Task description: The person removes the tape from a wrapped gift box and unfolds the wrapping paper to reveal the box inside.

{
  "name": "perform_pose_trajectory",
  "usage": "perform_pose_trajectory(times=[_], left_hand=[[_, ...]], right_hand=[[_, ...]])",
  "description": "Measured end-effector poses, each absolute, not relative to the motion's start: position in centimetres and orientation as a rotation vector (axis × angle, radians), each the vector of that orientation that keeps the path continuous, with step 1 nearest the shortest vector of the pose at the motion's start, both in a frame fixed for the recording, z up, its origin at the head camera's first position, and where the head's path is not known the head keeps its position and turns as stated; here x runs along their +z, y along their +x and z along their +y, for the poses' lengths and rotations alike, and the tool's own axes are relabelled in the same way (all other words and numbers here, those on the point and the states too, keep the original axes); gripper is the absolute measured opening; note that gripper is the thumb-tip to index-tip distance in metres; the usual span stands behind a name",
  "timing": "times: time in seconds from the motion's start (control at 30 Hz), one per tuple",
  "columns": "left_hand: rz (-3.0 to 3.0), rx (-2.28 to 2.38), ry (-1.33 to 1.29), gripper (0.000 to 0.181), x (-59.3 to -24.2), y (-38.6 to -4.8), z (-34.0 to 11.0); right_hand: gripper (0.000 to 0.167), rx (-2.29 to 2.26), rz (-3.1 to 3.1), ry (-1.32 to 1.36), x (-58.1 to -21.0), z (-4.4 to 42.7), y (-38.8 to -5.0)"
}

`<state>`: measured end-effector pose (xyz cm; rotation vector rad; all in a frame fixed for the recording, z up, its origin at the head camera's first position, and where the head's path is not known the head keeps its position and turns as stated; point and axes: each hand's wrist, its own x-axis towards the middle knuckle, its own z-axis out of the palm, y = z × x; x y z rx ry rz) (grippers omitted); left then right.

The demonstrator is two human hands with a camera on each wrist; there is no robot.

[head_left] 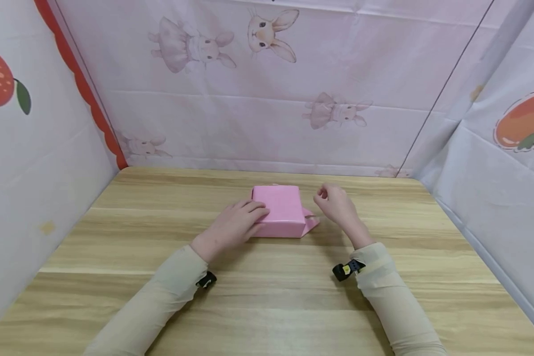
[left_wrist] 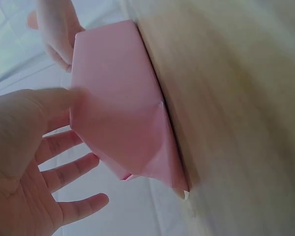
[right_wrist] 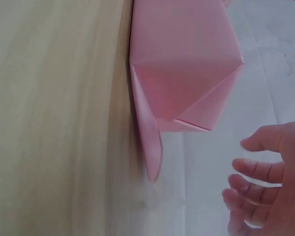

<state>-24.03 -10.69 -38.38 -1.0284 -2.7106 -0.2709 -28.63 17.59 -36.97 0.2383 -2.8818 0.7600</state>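
A box wrapped in pink paper (head_left: 279, 203) lies on the wooden table. My left hand (head_left: 232, 223) rests on its left part, fingers over the top edge and thumb by the front side; in the left wrist view the fingers are spread and fairly straight. Off the box's right end, my right hand (head_left: 339, 206) is raised with loosely bent fingers and nothing in them. At that end, the right wrist view has the paper folded inward, with a lower flap (right_wrist: 150, 145) sticking out along the table. Folded paper also juts from the left end.
The wooden table (head_left: 267, 301) reaches back to a pink curtain (head_left: 249, 128) printed with rabbits. White cloths with fruit prints hang at the left (head_left: 35, 163) and right (head_left: 485, 183). Dark straps sit on both sleeved wrists.
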Motion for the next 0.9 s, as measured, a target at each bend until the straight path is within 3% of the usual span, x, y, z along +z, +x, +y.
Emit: perform_pose_trajectory(times=[0.37, 0.67, 0.9], left_hand=[[-2.728, -0.428, -1.019, 0.039, -38.1, -28.0, -10.2], [-2.953, -0.701, -0.87, 0.072, -38.0, -31.6, -9.9], [-2.996, -0.817, -0.841, 0.075, -38.1, -33.2, -10.0]], right_hand=[[0.051, 0.995, -2.935, 0.389, -38.2, 15.8, -30.3], [0.054, 1.024, -3.014, 0.393, -38.6, 15.2, -31.1], [0.056, 1.002, -3.048, 0.494, -38.1, 15.2, -31.8]])
